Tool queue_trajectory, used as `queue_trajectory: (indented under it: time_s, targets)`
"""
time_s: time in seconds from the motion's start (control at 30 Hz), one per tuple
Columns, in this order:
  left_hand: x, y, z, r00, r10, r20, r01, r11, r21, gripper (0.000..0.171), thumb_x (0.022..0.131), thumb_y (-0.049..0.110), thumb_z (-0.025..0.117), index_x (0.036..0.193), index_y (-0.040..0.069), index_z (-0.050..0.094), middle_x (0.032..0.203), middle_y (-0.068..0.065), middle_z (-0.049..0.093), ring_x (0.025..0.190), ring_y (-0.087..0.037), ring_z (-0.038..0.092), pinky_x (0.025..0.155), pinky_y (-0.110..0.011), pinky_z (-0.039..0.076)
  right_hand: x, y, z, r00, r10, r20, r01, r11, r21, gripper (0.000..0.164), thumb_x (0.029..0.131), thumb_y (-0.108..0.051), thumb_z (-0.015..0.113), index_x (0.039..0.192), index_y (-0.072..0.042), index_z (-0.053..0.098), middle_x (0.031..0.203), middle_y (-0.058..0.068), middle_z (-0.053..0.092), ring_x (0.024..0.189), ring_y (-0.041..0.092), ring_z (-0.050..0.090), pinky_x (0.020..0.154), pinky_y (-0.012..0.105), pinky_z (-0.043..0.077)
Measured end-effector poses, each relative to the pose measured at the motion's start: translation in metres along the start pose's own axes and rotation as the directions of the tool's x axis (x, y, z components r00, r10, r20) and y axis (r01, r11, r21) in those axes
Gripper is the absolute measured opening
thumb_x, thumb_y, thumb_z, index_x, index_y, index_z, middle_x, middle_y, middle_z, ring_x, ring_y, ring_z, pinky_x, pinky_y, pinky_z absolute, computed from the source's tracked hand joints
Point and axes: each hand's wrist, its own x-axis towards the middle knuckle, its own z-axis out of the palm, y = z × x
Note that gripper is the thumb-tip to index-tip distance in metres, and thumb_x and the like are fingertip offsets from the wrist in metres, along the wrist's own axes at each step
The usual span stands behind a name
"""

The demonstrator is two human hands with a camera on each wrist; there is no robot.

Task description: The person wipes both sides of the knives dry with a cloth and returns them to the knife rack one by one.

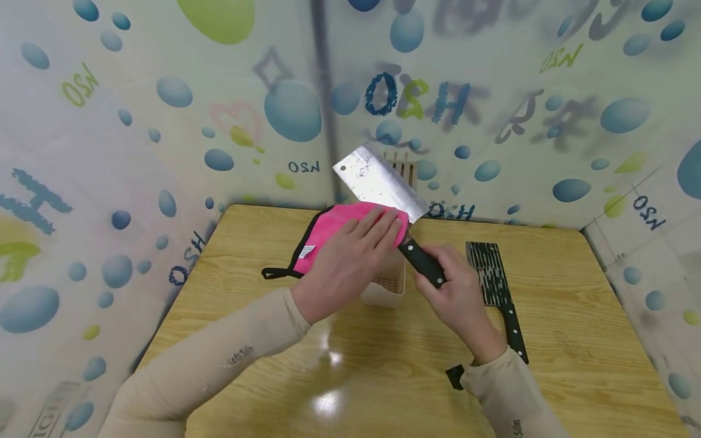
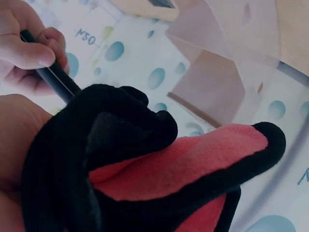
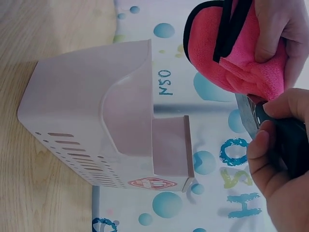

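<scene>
My right hand [image 1: 459, 293] grips the black riveted handle [image 1: 423, 263] of a cleaver. The broad silver blade [image 1: 378, 179] is raised over the table and tilts up to the left, with a small hole in its far corner. My left hand [image 1: 347, 261] holds a pink cloth [image 1: 323, 234] with black edging against the blade near the handle. Its fingers lie along the top of the cloth, and in the right wrist view the thumb presses the pink cloth [image 3: 207, 43] from the other side. The cloth hides part of the blade's base.
Behind and below the hands stands a pale plastic holder [image 3: 72, 101] with slotted sides, partly hidden in the head view. A second cleaver [image 1: 487, 274] with a black-and-silver streaked blade lies on the wooden table [image 1: 580, 340] to the right. Patterned walls border the table.
</scene>
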Motion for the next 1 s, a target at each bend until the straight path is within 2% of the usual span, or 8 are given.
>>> queue_trajectory:
  time_s: [0.33,0.63,0.8,1.0]
  targets:
    - [0.003,-0.013,0.005,0.999,-0.020,0.043,0.021,1.000,-0.006,0.059,0.099,0.009,0.065,0.153,-0.002,0.046,0.158,-0.018,0.047,0.145,-0.032,0.047,0.118,-0.040,0.042,-0.003,0.005,0.000,0.998,-0.068,0.011,0.068,0.998,-0.017,0.033,0.082,0.002,0.074,0.114,0.006,0.069,0.093,0.016,0.066,0.076,0.019,0.056,0.059,0.032,0.046]
    - [0.006,-0.022,0.015,0.995,-0.081,0.050,0.083,0.996,-0.034,0.053,0.100,0.006,0.064,0.150,-0.002,0.050,0.154,-0.017,0.052,0.142,-0.032,0.051,0.116,-0.040,0.045,-0.006,0.005,0.002,0.997,-0.065,0.037,0.067,0.997,-0.047,0.034,0.082,0.001,0.075,0.114,0.006,0.069,0.093,0.015,0.066,0.075,0.018,0.054,0.059,0.032,0.046]
    - [0.007,-0.028,0.021,0.995,-0.092,0.036,0.093,0.995,-0.035,0.049,0.101,0.004,0.061,0.149,-0.003,0.052,0.150,-0.016,0.056,0.139,-0.032,0.054,0.115,-0.041,0.046,-0.008,0.006,0.003,0.996,-0.081,0.043,0.083,0.994,-0.067,0.032,0.082,0.000,0.074,0.113,0.005,0.069,0.092,0.014,0.065,0.073,0.017,0.054,0.057,0.031,0.046]
    - [0.009,-0.038,0.027,0.990,-0.116,0.080,0.118,0.993,-0.026,0.047,0.103,0.006,0.057,0.149,-0.003,0.052,0.149,-0.016,0.057,0.138,-0.032,0.055,0.116,-0.042,0.045,-0.009,0.005,0.004,0.996,-0.073,0.057,0.077,0.995,-0.070,0.033,0.081,0.001,0.075,0.114,0.004,0.069,0.092,0.012,0.065,0.073,0.016,0.054,0.056,0.030,0.048]
